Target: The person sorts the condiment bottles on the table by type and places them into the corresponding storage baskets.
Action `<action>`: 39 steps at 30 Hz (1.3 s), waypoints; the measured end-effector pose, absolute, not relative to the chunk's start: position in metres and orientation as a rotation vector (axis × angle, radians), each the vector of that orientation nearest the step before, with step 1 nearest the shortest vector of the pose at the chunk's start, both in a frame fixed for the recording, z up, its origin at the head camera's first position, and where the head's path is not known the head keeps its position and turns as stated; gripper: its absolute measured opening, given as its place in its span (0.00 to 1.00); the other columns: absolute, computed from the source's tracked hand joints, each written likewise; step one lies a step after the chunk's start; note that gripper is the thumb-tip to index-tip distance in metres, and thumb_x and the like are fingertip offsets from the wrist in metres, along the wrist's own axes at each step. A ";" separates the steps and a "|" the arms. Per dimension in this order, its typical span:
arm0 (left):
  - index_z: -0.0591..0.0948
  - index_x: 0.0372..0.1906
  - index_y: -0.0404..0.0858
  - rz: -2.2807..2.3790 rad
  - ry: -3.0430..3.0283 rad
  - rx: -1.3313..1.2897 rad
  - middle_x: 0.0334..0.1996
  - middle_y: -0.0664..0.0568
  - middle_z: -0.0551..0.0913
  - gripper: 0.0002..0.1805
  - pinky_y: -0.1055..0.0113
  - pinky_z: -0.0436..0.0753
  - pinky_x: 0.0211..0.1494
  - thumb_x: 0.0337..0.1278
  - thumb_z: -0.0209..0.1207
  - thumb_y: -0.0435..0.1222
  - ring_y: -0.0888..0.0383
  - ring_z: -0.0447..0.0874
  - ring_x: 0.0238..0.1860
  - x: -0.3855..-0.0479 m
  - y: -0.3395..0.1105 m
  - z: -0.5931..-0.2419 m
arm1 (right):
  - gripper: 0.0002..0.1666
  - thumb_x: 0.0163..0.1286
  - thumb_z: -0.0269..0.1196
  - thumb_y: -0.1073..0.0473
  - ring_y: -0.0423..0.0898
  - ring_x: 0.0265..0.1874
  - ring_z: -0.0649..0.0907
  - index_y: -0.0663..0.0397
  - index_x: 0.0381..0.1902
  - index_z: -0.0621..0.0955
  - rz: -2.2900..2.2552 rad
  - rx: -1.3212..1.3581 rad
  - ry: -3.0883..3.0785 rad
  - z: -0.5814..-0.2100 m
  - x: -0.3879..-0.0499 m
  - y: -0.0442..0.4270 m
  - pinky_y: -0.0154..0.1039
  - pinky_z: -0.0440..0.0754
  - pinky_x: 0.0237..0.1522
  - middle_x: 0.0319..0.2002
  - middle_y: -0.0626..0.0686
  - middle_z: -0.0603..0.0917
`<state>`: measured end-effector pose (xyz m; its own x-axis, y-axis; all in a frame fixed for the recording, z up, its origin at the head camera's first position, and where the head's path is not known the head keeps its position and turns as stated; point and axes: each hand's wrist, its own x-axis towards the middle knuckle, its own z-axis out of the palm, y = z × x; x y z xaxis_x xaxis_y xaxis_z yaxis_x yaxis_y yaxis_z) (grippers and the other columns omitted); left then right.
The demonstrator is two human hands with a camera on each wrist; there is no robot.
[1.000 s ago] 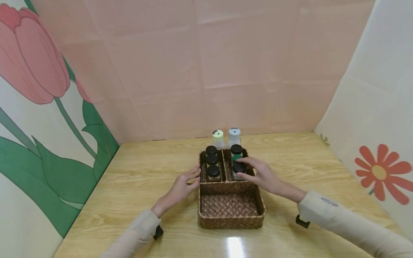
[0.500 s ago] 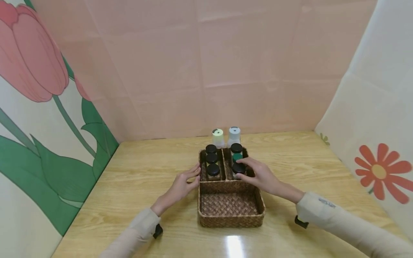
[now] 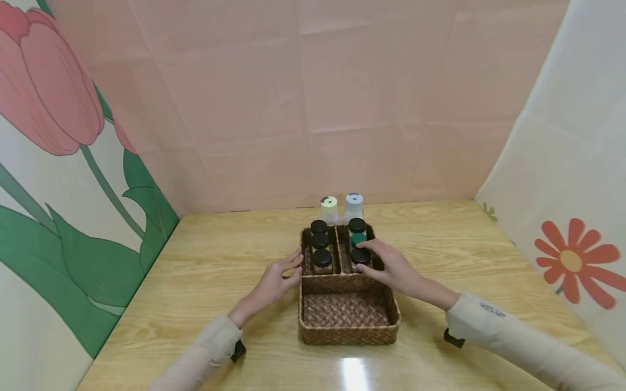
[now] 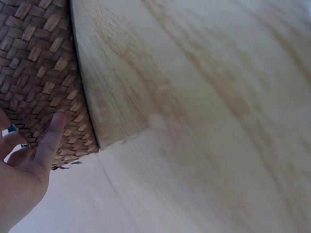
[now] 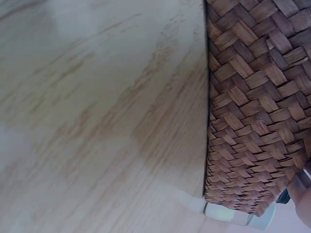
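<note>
A brown woven basket with two narrow rear compartments and one wide front compartment sits on the table. My right hand reaches over its right side, thumb and index finger pinching the front black-lidded jar in the right rear compartment. Behind that jar stand a green-lidded jar and another black-lidded jar. The left rear compartment holds a row of black-lidded jars. My left hand touches the basket's left outer wall with extended fingers; in the left wrist view a finger lies along the weave.
Just behind the basket stand a bottle with a pale yellow-green cap and one with a pale blue-grey cap. The wooden table ends at a pink backdrop. Flower-printed sheets flank it on both sides.
Both hands keep nearly the same place on the basket and jar. The whole scene shifts only slightly, with the head camera.
</note>
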<state>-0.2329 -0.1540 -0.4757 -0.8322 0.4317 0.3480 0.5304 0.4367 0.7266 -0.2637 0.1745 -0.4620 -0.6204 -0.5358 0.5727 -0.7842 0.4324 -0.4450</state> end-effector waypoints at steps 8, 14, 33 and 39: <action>0.71 0.65 0.24 -1.372 -2.568 -0.843 0.72 0.39 0.62 0.22 0.72 0.83 0.47 0.71 0.55 0.29 0.44 0.72 0.64 -0.233 -0.153 -0.475 | 0.29 0.61 0.73 0.61 0.46 0.45 0.79 0.59 0.59 0.78 0.977 1.106 -2.376 -0.459 -0.261 0.176 0.42 0.84 0.43 0.53 0.54 0.75; 0.70 0.65 0.24 -1.369 -2.574 -0.854 0.72 0.39 0.62 0.22 0.73 0.83 0.45 0.72 0.54 0.31 0.44 0.73 0.63 -0.233 -0.153 -0.476 | 0.29 0.62 0.72 0.59 0.47 0.48 0.79 0.59 0.60 0.77 0.984 1.093 -2.400 -0.457 -0.259 0.176 0.48 0.83 0.46 0.53 0.53 0.75; 0.71 0.65 0.24 -1.392 -2.554 -0.848 0.72 0.39 0.62 0.22 0.73 0.83 0.45 0.71 0.55 0.28 0.45 0.76 0.60 -0.234 -0.154 -0.476 | 0.18 0.66 0.67 0.65 0.50 0.49 0.78 0.63 0.53 0.80 0.959 1.111 -2.278 -0.448 -0.265 0.169 0.49 0.80 0.45 0.49 0.55 0.78; 0.71 0.65 0.24 -1.384 -2.563 -0.856 0.72 0.40 0.62 0.22 0.73 0.84 0.44 0.72 0.54 0.30 0.46 0.77 0.59 -0.234 -0.155 -0.477 | 0.13 0.65 0.67 0.67 0.49 0.42 0.76 0.62 0.47 0.83 0.922 1.113 -2.185 -0.447 -0.270 0.169 0.42 0.74 0.38 0.43 0.54 0.79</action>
<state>-0.2344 -0.1547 -0.4773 -0.8360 0.4266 0.3452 0.5227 0.4273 0.7377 -0.2703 0.1690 -0.4466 -0.5302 -0.4863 0.6945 -0.8369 0.4317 -0.3366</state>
